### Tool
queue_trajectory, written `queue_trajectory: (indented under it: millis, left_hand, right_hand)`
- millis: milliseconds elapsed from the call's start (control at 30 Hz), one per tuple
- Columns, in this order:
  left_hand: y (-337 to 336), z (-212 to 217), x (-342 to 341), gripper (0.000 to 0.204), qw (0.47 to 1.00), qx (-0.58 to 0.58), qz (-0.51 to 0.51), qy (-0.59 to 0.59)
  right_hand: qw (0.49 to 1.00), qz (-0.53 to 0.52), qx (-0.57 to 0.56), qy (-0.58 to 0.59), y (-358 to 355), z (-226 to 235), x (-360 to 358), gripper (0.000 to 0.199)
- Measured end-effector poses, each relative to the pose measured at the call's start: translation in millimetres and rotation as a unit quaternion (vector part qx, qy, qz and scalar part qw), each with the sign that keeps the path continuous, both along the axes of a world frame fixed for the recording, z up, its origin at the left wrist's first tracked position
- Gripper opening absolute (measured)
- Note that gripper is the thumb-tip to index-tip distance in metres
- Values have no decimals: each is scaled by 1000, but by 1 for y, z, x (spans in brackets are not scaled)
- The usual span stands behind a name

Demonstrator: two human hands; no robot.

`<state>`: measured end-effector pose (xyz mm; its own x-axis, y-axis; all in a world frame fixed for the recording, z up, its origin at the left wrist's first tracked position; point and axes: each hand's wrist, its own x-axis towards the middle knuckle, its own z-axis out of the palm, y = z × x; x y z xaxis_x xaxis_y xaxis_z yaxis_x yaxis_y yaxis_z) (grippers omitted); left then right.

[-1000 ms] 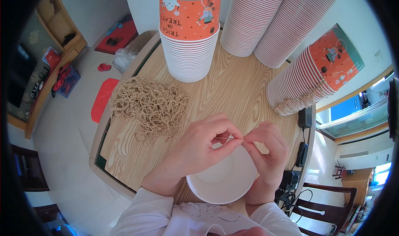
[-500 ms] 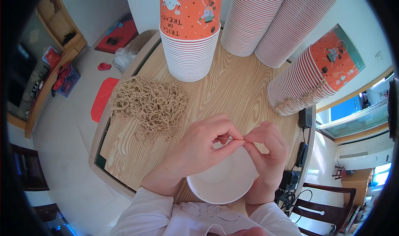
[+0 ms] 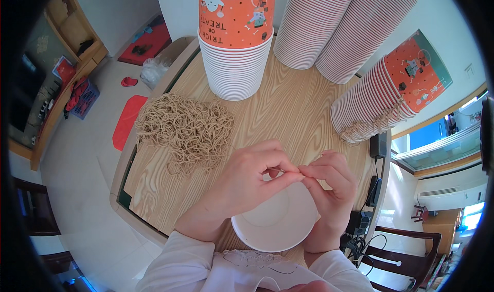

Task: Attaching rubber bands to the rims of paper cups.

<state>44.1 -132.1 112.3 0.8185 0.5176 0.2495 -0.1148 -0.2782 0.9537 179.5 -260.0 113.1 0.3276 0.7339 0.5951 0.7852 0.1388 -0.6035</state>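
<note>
Well, the left hand (image 3: pixel 252 173) and right hand (image 3: pixel 332 181) meet fingertip to fingertip, pinched together on a thin strand (image 3: pixel 278 169) over the white paper cup (image 3: pixel 275 222). It's mostly hidden there; a loose pinch could let it slip. A dropping wrist might knock the cup, which no fingertips seem to steady.
</note>
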Motion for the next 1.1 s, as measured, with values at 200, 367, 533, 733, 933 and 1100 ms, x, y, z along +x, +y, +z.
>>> queue_trajectory:
  millis: [200, 367, 533, 733, 933, 1100]
  left_hand:
    - [1, 4, -1, 7, 1000, 6, -2, 9]
    - [0, 5, -1, 10, 1000, -26, -1, -5]
    - [-3, 3, 1, 11, 999, -41, 24, -24]
    - [-3, 6, 2, 13, 999, 30, 38, -25]
    - [-4, 5, 4, 15, 997, 46, 49, -42]
    - [-6, 6, 4, 16, 997, 39, 45, -40]
  right_hand:
    - [1000, 1, -13, -13, -1, 1, 2, 18]
    - [999, 11, -22, -26, 0, 3, 4, 15]
    - [999, 13, -28, 12, -3, 3, 3, 10]
    - [998, -1, -32, 61, -5, 2, 2, 13]
    - [993, -39, -16, 113, -6, 3, -2, 20]
    - [995, -28, -21, 92, -4, 4, -2, 19]
